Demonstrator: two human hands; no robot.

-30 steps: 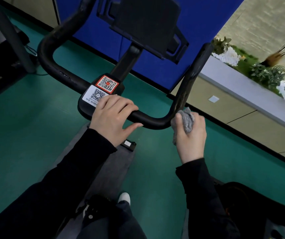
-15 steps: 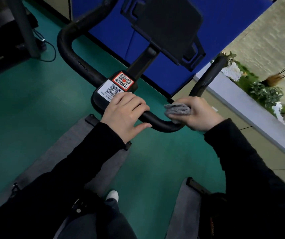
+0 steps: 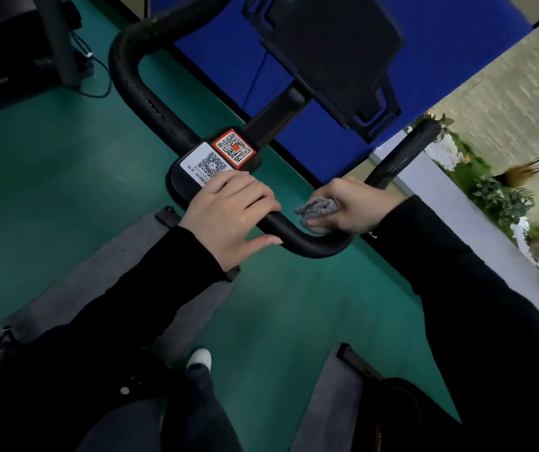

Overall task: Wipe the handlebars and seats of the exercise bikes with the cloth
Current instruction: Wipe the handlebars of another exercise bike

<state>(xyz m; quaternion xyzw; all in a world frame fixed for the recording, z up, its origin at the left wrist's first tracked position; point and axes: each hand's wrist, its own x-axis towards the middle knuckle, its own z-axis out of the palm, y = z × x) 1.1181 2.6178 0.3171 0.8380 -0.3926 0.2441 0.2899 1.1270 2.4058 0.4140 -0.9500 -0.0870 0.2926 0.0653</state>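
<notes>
A black looped handlebar [image 3: 137, 89] of an exercise bike fills the middle of the view, with two QR stickers [image 3: 221, 156] on its centre block. My left hand [image 3: 232, 216] rests on the near bar just below the stickers, fingers laid over it and thumb spread. My right hand [image 3: 353, 203] grips a crumpled grey cloth [image 3: 318, 208] against the right bend of the bar. The bike's seat is not in view.
A black tablet holder [image 3: 333, 50] stands on a stem above the handlebar. Behind it is a blue panel [image 3: 457, 44]. A planter ledge with greenery [image 3: 503, 197] runs along the right. Grey floor mats [image 3: 105, 278] lie on green flooring; a dark machine [image 3: 17, 50] sits far left.
My right hand turned over the right bend of the bar and slid the cloth inward along it. My left hand stayed on the centre. The view shifted slightly.
</notes>
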